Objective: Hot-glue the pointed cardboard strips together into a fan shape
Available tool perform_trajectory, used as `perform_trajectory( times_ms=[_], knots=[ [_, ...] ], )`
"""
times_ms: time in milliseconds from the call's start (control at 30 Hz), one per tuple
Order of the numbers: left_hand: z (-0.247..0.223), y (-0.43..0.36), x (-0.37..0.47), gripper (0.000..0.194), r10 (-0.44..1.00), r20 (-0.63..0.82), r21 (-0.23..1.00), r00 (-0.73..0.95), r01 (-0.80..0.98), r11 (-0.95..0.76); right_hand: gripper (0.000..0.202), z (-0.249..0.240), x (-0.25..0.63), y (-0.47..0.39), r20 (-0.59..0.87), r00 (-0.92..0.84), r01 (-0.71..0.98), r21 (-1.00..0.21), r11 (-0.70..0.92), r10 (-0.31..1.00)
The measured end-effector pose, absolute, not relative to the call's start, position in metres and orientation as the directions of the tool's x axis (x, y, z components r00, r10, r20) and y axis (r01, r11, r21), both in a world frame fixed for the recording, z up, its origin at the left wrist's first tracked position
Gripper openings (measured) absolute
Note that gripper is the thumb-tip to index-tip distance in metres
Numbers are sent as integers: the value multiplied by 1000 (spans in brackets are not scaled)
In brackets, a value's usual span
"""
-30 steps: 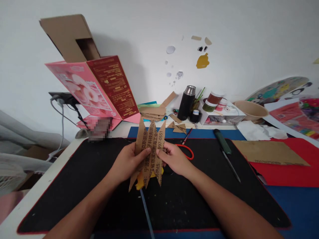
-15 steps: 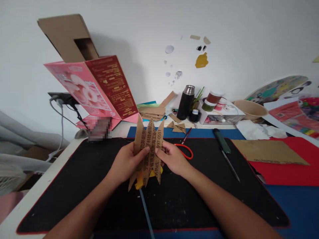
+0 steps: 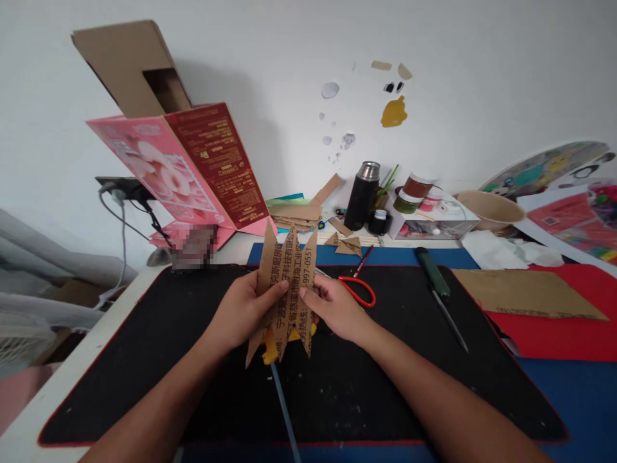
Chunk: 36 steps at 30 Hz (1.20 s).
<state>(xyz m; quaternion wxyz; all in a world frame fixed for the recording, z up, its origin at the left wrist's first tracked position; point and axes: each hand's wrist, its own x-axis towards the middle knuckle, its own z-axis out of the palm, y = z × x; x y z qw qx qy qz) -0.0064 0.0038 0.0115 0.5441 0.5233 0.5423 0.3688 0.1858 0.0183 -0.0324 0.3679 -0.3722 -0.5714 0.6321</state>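
Observation:
Between my two hands is a brown cardboard piece [image 3: 292,257] with several pointed strips at top and bottom and printed black characters. My left hand [image 3: 243,308] grips its left side, thumb across the front. From the right, my right hand [image 3: 335,305] pinches the other edge with thumb and fingers. Under the cardboard lies a partly hidden yellow tool [image 3: 270,347], apparently a glue gun, with a long translucent stick [image 3: 284,405] running toward me. Red-handled scissors [image 3: 359,292] rest just beyond my right hand, mostly covered.
A black mat [image 3: 395,379] covers the desk. On the right lie a green-handled knife [image 3: 436,276], a cardboard sheet [image 3: 525,292] and red paper [image 3: 544,337]. Behind stand a black thermos [image 3: 362,199], paint jars [image 3: 415,193], a bowl [image 3: 491,209] and a pink box [image 3: 164,167].
The view has shifted slightly. Both hands keep their hold on the cardboard, with hardly any movement; the left lower strip tilts a little further outward.

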Motion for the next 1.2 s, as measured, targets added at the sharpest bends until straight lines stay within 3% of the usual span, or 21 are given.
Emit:
perform_trajectory(
  times_ms=[433,667,1200],
  knots=[
    [7,4,-6,53,968,-203,975,151,126,184,19,-33,186,18,-62,-448,-2,-998,-70,892],
    [7,2,-5,50,988,-120,960,97,266,90,16,-39,183,18,72,-435,-7,-997,77,897],
    [9,3,-8,52,978,-171,967,122,211,143,25,-30,184,16,-20,-466,-60,-997,-54,884]
  ],
)
